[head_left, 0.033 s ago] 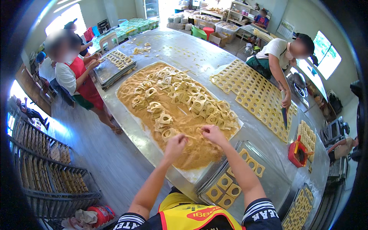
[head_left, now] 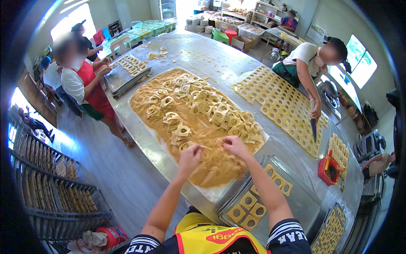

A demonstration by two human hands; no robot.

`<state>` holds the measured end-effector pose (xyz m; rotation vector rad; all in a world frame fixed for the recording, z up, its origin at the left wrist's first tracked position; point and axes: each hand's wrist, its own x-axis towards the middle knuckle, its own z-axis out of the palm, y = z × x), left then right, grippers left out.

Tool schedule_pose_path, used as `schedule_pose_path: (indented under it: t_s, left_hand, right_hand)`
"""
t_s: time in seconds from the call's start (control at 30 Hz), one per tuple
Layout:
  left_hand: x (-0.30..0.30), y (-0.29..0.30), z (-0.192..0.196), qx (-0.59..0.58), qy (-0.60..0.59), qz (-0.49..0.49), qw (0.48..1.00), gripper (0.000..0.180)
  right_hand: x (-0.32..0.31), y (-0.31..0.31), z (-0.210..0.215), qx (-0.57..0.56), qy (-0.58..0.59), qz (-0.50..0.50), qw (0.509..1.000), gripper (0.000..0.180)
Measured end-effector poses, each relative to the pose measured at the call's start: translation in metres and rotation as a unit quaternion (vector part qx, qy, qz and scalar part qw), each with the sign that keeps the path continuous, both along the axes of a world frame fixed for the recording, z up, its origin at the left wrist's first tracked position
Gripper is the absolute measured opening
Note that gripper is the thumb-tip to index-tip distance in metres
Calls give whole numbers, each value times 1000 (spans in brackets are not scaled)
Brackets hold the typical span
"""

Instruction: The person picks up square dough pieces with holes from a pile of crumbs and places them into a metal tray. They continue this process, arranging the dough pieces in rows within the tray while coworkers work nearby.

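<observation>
At the near edge of the wide heap of golden-brown crumbs [head_left: 190, 127] spread over the long steel table [head_left: 211, 55], the person's two bare hands work close together. The left hand [head_left: 190, 155] has its fingers curled nearly shut, and a thin pale strip of a square, hollow-centred dough piece [head_left: 208, 147] runs out from them toward the right hand [head_left: 235, 145]. The right hand's fingers are bent inward and pinched on the other end of that dough piece, just above the crumbs. Whether the piece still rests on the crumbs or is lifted clear cannot be told.

Further into the heap from the hands, many more pale square dough frames [head_left: 198, 101] lie scattered and overlapping on the crumbs. To the right of the heap, a large pale dough sheet punched with rows of holes [head_left: 279, 106] lies flat on the table, and another person in a light shirt bends over it with a blue-handled knife [head_left: 314, 127]. Nearer the wearer than the heap, a shallow metal tray [head_left: 296, 199] holds a few coated square pieces [head_left: 249, 207]. On the far left of the heap, a person in a red apron [head_left: 91, 84] stands at a dark baking tray lined with dough pieces [head_left: 127, 74]. A small red container [head_left: 329, 170] sits right of the metal tray.
</observation>
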<state>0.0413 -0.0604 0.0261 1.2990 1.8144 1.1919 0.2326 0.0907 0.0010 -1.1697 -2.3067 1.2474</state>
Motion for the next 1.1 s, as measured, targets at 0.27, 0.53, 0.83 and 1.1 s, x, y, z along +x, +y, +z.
schedule_pose_path:
  t_s: [0.27,0.53,0.83,1.1]
  left_hand:
    - [-39,-9,-12,103,319,-73,940,18]
    - [-70,-28,19,70,158,107,979,21]
    - [-41,62,19,126,200,-68,969,16]
    - [21,191,-26,103,250,-248,930,17]
  right_hand:
    - [-67,-6,18,13,206,-79,975,29]
    - [-90,-63,2,307,62,224,923,34]
    - [-16,42,20,204,-62,-80,974,27]
    - [4,50,-22,264,-128,-109,950,38]
